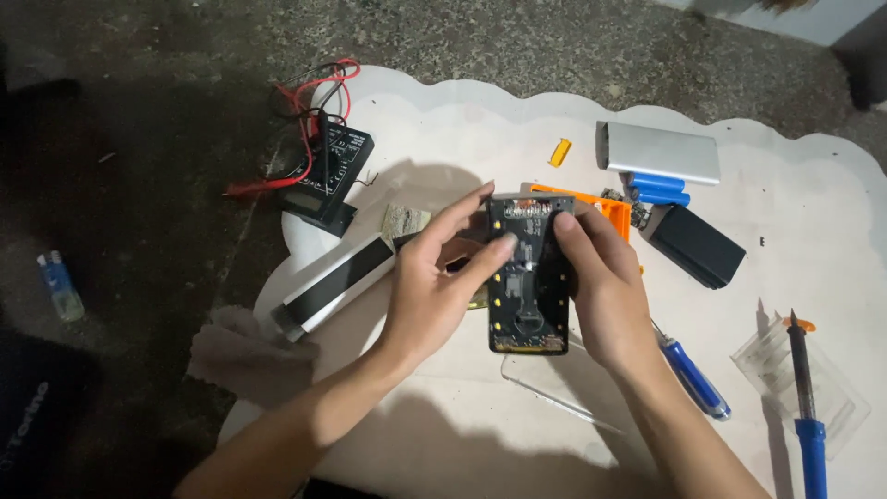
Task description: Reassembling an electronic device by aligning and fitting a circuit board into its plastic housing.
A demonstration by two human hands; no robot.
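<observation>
Both hands closed around a black circuit board [528, 277], left hand [434, 286] and right hand [601, 282] on its sides, lifted flat over the white desk [480, 139] to keep it steady. Blue screwdriver [693, 379], soldering iron [806, 407] and black meter [328, 171] spread close by, easy to grab.

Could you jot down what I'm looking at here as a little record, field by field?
Setting: white scallop-edged mat on a rough grey floor
Left hand: grips the left side of a black rectangular circuit board, fingertips on its face
Right hand: grips the board's right side
Left of hands: black multimeter with red and black leads; black-and-white flat case
Right of hands: silver metal shell; blue cylindrical cells; blue-handled screwdriver; blue-handled soldering iron
</observation>
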